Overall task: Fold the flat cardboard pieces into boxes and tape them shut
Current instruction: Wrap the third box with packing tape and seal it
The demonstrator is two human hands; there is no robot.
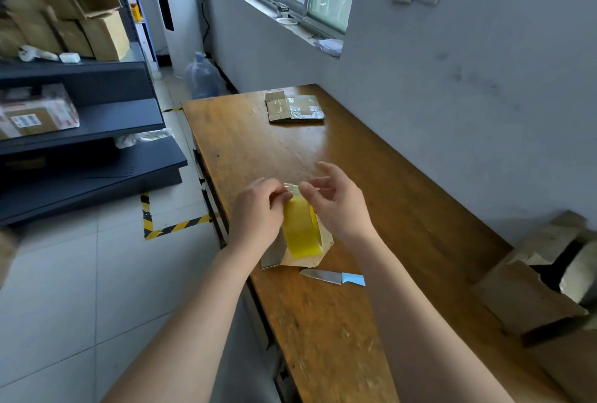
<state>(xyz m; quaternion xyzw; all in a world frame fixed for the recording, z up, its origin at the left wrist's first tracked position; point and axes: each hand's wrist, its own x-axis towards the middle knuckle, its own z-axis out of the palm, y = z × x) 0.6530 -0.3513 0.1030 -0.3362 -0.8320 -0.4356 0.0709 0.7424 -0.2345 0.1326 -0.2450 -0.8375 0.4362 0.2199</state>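
A yellow roll of tape point(302, 229) stands on edge above a small cardboard box point(305, 258) near the left edge of the wooden table point(403, 208). My left hand point(258, 212) grips the roll's left side with its fingers at the top. My right hand point(336, 199) pinches the loose end of the tape at the top of the roll, other fingers spread. The box is mostly hidden under the roll and my hands. A flat cardboard piece point(294, 107), partly covered in shiny tape, lies at the far end of the table.
A knife point(334, 277) with a blue handle lies just in front of the box. Rough cardboard boxes point(533, 283) sit at the table's right end. Dark shelves point(80, 131) with boxes stand at left. The wall and a window run along the right.
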